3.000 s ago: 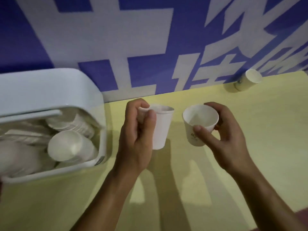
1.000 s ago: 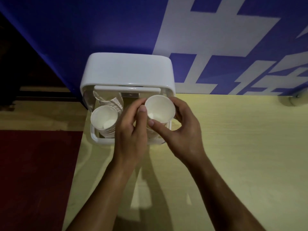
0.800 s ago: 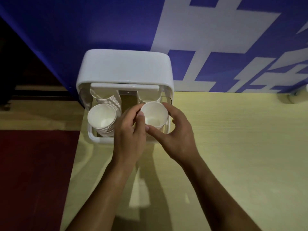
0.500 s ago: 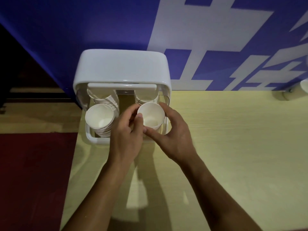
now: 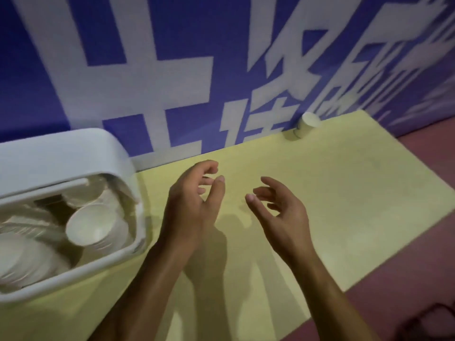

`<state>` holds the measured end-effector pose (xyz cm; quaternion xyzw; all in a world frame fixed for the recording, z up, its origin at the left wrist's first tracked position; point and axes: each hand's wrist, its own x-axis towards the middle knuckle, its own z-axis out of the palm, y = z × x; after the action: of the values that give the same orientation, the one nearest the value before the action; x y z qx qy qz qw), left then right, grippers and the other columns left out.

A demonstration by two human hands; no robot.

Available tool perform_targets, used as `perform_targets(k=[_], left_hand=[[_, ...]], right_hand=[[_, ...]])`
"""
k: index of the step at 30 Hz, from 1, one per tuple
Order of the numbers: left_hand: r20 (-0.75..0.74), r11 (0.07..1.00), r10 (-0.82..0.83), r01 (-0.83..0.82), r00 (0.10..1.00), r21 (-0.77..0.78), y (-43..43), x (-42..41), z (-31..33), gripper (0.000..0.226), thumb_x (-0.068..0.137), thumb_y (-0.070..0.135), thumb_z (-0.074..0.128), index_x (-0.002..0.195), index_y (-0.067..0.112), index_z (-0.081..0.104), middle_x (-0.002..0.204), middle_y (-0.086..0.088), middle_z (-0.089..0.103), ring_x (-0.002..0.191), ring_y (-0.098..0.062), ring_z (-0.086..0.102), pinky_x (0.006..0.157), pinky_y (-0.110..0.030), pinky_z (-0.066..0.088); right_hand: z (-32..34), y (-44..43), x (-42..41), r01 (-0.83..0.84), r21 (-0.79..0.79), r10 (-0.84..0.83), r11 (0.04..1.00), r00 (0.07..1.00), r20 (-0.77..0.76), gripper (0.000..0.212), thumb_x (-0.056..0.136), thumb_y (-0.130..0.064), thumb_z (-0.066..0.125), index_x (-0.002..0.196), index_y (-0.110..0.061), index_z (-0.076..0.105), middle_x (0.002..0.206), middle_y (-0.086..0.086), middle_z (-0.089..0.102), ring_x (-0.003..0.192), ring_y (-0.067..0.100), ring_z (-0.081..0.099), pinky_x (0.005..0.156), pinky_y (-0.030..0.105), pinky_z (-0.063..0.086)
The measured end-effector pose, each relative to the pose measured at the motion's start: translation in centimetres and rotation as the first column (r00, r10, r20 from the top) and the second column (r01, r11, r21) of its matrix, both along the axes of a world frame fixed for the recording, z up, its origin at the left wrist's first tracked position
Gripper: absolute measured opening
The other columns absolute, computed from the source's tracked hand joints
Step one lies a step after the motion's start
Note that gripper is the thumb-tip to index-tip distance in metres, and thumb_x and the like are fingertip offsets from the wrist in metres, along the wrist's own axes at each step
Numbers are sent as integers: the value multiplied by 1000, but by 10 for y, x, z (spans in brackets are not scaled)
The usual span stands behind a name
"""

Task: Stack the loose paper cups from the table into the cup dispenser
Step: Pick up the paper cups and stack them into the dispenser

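Head camera looks down across a pale yellow desk (image 5: 344, 193) pushed against a blue wall (image 5: 147, 57) with big white lettering. Both of the person's hands hang above the middle of the desk, empty. The left hand (image 5: 194, 205) has its fingers loosely curled and its thumb up, gripping nothing. The right hand (image 5: 280, 212), just at its 3 o'clock, is likewise released, fingers relaxed and a little spread, palm turned toward the other hand. The two are near each other but apart, with bare desk showing between them. At 9 o'clock from the left hand sits a white plastic cup dispenser (image 5: 61, 153) with rounded corners, its open side facing the viewer and its right edge close beside the left wrist without touching it. Inside lie nested white paper cups (image 5: 91, 227), one stack with its round mouth turned toward the camera, and more cups, blurred, at that stack's 8 o'clock. A single white paper cup (image 5: 306, 125) is out on the desk, well away at about 1 o'clock from the right hand, up against the foot of the wall. It looks tipped on its side, though motion blur leaves that unsure. Dull red floor (image 5: 418, 279) shows past the desk edge at 4 o'clock.
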<state>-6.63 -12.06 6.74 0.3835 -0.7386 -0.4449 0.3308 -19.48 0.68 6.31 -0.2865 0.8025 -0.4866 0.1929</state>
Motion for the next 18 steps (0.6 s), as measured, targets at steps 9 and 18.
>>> perform_targets(k=[9,18], left_hand=[[186,986,-162,154,969,57,18,-284,-66,58,93,46,71,144,27,51,145,10,54,129,-12,54,98,-31,49],[247,996,-27,6,969,85,-20,-469,-134,103,74,49,86,157,20,31,158,-2,40,143,-26,41,114,-45,42]], right_hand=[[-39,117,-188,178,40,-181,983,975,126,43,89,-46,74,129,-40,61,103,-19,76,102,-2,70,96,32,56],[-73,155,-300,196,83,-208,977,961,181,38,85,-50,72,121,-47,61,103,-35,72,99,-11,68,74,7,51]])
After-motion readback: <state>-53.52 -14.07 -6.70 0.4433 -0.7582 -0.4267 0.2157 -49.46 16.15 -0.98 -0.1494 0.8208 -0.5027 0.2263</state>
